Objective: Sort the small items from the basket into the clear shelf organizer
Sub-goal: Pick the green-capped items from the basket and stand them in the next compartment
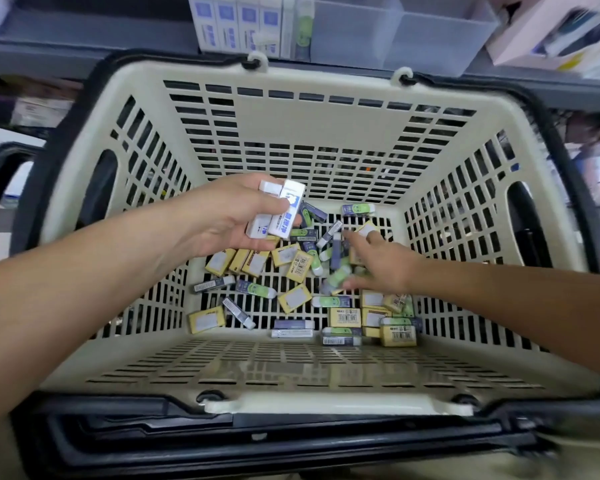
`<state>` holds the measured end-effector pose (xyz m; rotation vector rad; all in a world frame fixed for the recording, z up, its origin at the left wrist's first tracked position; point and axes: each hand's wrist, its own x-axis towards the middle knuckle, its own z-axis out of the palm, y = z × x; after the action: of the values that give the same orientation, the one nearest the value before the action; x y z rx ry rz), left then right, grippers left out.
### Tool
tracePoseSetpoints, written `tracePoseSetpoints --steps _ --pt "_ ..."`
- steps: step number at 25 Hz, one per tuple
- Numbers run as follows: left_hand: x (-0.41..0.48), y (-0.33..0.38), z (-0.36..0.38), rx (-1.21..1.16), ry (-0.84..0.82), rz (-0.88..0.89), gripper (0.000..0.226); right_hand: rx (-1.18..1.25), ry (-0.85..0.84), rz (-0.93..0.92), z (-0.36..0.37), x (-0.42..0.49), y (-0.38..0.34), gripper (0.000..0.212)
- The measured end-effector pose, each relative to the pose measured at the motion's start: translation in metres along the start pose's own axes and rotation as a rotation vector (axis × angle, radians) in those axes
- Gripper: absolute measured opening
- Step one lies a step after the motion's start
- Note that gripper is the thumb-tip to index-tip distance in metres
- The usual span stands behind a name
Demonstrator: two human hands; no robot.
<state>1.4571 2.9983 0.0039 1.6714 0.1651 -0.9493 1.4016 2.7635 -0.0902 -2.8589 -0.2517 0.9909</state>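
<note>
Gathering step: left hand [236, 220] holds white erasers [278, 216] over the basket [326, 88], right hand [378, 265] spread-fingered on the pile [330, 301]; next, probably pinch a match, then reach the organizer [395, 29].

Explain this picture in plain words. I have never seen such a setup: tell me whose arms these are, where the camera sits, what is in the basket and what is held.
There is no machine here: a person wears one wide-angle camera on the head, looking down at their own two bare arms. Both reach into a cream slotted plastic basket with black handles. On its floor lie many small yellow boxes and slim green-and-purple packets. The left hand holds a few white-and-blue packets above the pile. The right hand reaches into the pile; blur hides whether it grips anything. Behind the basket, a clear plastic shelf organizer holds a row of white-and-blue packs at its left.
</note>
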Motion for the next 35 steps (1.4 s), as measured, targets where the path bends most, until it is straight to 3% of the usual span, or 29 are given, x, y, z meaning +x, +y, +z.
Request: tracePoseSetpoints --steps 2,5,7,10,15,18,22,24,26,29,33,35 --pt "0.0 0.0 0.0 -0.005 -0.003 0.0 0.013 0.057 0.066 -0.036 -0.008 0.001 -0.008 0.085" --pt "-0.001 0.0 0.001 -0.012 -0.007 0.001 0.016 -0.127 0.137 -0.156 -0.01 -0.006 -0.026 0.055" --pt "0.0 -0.001 0.001 -0.014 -0.009 0.003 0.02 -0.032 0.035 -0.29 0.001 -0.01 -0.045 0.03" --pt "0.001 -0.002 0.002 -0.011 -0.02 0.001 0.017 -0.017 -0.158 -0.376 0.022 -0.005 -0.07 0.024" --pt "0.005 -0.004 0.0 -0.027 -0.016 -0.007 0.016 -0.253 -0.108 -0.426 0.031 0.004 -0.079 0.025" --pt "0.007 -0.006 0.0 -0.051 -0.01 -0.021 0.017 0.009 -0.082 -0.299 0.012 -0.001 -0.074 0.017" --pt "0.014 -0.007 -0.004 -0.142 0.085 -0.032 0.014 0.74 0.104 -0.019 -0.03 -0.023 -0.061 0.008" --pt "0.016 -0.009 0.002 -0.226 0.093 -0.05 0.018 1.001 0.183 0.004 -0.049 -0.035 -0.056 0.008" --pt "0.014 -0.009 0.013 -0.329 -0.04 -0.036 0.022 1.112 0.204 -0.057 -0.065 -0.043 -0.055 0.008" --pt "0.013 -0.004 0.036 -0.407 -0.24 0.037 0.036 1.042 0.178 -0.074 -0.077 -0.049 -0.054 0.01" --pt "0.022 -0.008 0.058 -0.336 -0.028 0.039 0.031 0.874 0.109 -0.062 -0.079 -0.049 -0.042 0.01" --pt "0.026 -0.013 0.053 -0.337 0.037 0.009 0.024 0.607 0.066 0.028 -0.078 -0.046 -0.027 0.01"
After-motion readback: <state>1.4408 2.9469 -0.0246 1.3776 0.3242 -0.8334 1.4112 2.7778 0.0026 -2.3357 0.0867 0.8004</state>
